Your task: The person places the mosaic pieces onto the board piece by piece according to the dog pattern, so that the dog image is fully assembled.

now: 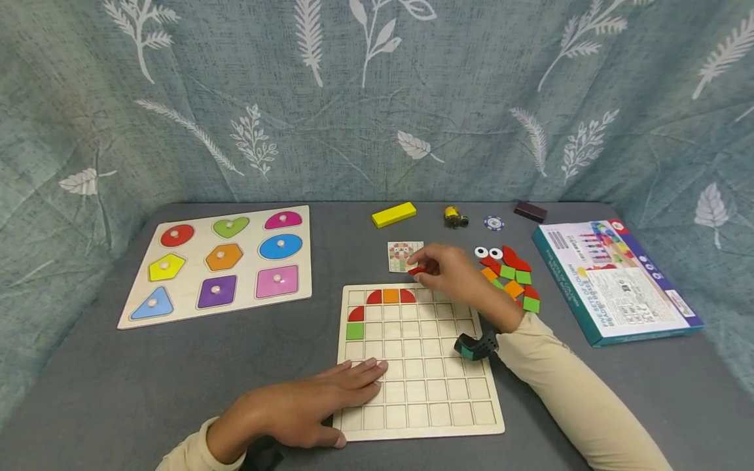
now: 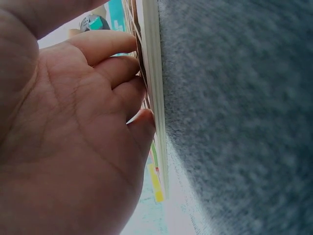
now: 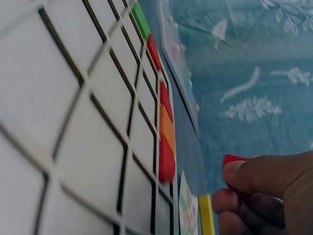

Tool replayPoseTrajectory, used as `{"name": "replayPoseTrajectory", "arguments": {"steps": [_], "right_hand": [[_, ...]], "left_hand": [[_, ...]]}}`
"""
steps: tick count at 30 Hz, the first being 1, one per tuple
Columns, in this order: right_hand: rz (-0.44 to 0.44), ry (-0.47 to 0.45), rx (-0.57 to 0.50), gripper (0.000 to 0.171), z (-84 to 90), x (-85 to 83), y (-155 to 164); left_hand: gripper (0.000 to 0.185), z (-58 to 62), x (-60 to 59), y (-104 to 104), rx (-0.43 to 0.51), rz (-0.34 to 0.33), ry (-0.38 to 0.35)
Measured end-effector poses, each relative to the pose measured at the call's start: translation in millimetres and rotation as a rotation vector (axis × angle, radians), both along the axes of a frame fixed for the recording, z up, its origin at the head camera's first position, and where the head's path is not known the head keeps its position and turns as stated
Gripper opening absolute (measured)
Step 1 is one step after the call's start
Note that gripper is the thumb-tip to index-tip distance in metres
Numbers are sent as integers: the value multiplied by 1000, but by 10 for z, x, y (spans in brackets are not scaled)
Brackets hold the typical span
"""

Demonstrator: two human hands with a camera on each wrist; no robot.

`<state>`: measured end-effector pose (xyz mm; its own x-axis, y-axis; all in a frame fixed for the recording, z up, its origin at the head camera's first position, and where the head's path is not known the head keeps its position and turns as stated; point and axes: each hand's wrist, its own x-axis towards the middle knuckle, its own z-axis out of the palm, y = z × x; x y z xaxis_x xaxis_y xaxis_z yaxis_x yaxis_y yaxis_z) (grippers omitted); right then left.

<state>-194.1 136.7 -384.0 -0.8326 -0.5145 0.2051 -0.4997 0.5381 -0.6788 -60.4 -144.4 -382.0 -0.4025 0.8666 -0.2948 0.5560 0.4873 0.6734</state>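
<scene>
The wooden grid board [image 1: 412, 376] lies in front of me. Along its far edge sit two red quarter-round tiles with an orange square tile [image 1: 391, 296] between them. A third red quarter-round tile [image 1: 356, 314] and a green square tile [image 1: 355, 331] are at the left side. My left hand [image 1: 318, 399] rests with straight fingers on the board's near left part. Over the far edge, my right hand [image 1: 444, 268] pinches a red tile [image 3: 234, 159] between thumb and fingers, its shape partly hidden. Near that hand lies a small pattern card [image 1: 399, 255].
Loose red, orange and green tiles [image 1: 514, 288] lie right of the board, beside a boxed set [image 1: 615, 281]. A shape puzzle [image 1: 220, 268] is at the left. A yellow block [image 1: 393, 214], a small yellow-and-black figure [image 1: 453, 217], a chip [image 1: 493, 224] and a dark block [image 1: 530, 211] line the back.
</scene>
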Motion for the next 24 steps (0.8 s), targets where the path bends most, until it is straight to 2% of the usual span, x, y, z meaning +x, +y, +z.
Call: {"name": "replayPoseTrajectory", "arguments": {"steps": [6,12,16,19,24], "right_hand": [[124,-15,59,14,2,108,-180],[234,-39,135,19,16,215,-375],[301,-117,106,19,57,275,-486],[346,-168,68,18,83,315,-557],[444,-178,76,17,89,355,-671]], "left_hand": [[77,2,-2,0,9,-12,16],[77,19,5,-12,11,-42,51],[76,46,21,-1,-14,-53,76],[76,59,27,16,-35,-44,69],[75,67,25,21,-36,-47,62]]}}
